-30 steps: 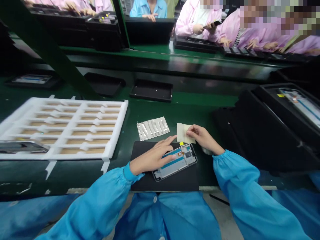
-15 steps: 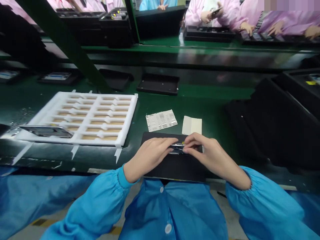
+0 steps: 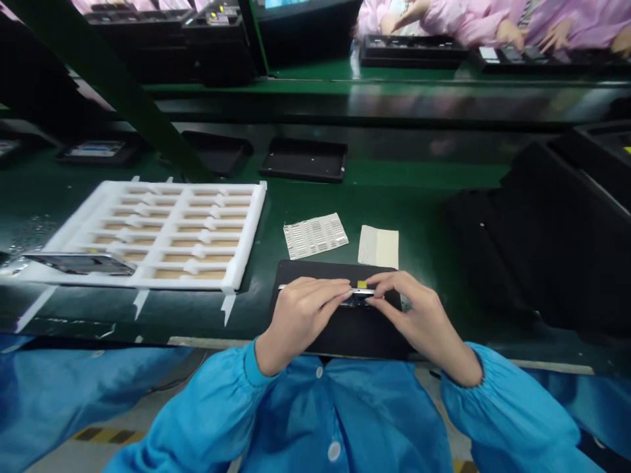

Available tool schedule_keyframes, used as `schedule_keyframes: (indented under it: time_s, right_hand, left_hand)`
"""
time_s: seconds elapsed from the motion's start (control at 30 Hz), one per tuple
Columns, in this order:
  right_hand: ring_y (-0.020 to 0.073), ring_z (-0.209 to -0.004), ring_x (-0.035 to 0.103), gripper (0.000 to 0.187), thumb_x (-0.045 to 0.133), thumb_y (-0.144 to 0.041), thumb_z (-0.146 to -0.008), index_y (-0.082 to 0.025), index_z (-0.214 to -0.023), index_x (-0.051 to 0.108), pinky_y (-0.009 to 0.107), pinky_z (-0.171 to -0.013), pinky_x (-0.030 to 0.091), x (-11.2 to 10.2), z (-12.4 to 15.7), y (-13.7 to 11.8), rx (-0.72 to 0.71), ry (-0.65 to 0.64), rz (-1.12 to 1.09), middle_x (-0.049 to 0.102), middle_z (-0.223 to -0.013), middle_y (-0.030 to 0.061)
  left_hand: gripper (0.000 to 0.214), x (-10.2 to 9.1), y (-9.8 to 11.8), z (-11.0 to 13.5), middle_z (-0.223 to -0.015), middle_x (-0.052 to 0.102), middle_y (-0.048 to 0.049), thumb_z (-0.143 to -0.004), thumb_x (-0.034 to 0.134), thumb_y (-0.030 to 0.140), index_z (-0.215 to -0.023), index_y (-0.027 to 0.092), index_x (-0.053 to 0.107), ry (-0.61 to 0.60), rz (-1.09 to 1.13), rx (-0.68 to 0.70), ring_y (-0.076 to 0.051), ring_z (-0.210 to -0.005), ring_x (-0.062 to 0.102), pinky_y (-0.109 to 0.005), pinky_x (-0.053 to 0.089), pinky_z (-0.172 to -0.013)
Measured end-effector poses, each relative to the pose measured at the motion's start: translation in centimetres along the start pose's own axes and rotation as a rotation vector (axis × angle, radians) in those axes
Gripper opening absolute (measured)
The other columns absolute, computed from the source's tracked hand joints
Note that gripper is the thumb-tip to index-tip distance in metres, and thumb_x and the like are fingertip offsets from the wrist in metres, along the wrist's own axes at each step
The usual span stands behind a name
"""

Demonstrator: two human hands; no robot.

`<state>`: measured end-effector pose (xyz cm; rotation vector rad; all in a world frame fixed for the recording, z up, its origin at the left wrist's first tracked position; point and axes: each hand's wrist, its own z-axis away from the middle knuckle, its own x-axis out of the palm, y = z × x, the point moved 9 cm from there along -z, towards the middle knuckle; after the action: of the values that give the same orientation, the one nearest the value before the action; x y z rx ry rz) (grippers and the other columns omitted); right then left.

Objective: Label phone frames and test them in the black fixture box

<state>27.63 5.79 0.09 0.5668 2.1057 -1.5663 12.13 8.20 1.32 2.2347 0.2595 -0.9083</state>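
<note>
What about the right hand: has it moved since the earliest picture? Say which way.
Yes. Judged against the folded cream paper, the right hand has moved toward the wearer and slightly left, off that paper to the phone.

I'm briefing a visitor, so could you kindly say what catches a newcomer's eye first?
Probably the white tray at left, with a leaning phone at its near left corner. Then, near centre, the left hand and right hand hold a slim phone over a black mat.
</note>
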Motion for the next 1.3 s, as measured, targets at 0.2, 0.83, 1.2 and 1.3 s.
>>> schedule_keyframes:
  time_s: [0.2,0.83,1.2,1.3]
  right_hand:
    - [0.0166,-0.086,0.066,0.009,0.059,-0.013,-0.092,-0.023,-0.093,0.060,0.030,-0.077,0.055,0.3,0.8,0.3,-0.081,0.057,-0.029,0.069,-0.092,0.0026]
    - [0.0211,-0.093,0.065,0.034,0.056,-0.014,-0.093,-0.032,-0.120,0.066,0.035,-0.076,0.057,0.2,0.8,-1.8,-0.217,-0.045,0.093,0.067,-0.104,0.0062]
    - [0.0176,-0.078,0.059,0.012,0.056,-0.019,-0.091,-0.019,-0.086,0.066,0.031,-0.071,0.047,6.7,-16.8,4.6,-0.135,-0.200,0.253,0.063,-0.085,0.0046]
    - [0.0169,-0.077,0.058,0.013,0.055,-0.019,-0.091,-0.019,-0.084,0.066,0.030,-0.070,0.044,8.6,-18.4,6.3,-0.159,-0.298,0.293,0.063,-0.085,0.0041]
  left_hand:
    - [0.008,0.4,0.1,-0.5,-0.101,0.077,0.0022,-0.094,0.062,0.021,-0.097,0.022,0.069,-0.095,-0.035,-0.054,-0.015,-0.090,0.073,-0.028,0.052,-0.078]
    - [0.026,0.1,2.0,1.3,-0.114,0.073,-0.0072,-0.100,0.044,0.014,-0.117,0.017,0.063,-0.137,-0.282,0.257,-0.018,-0.099,0.070,-0.030,0.054,-0.079]
    - [0.017,1.6,-10.8,-3.1,-0.120,0.071,-0.0037,-0.092,0.061,0.026,-0.101,0.024,0.075,-0.416,0.193,-0.384,-0.022,-0.108,0.068,-0.031,0.054,-0.091]
    - [0.015,2.0,-12.6,-3.2,-0.133,0.063,-0.0084,-0.088,0.064,0.024,-0.098,0.023,0.077,-0.438,0.250,-0.448,-0.024,-0.113,0.066,-0.031,0.055,-0.087]
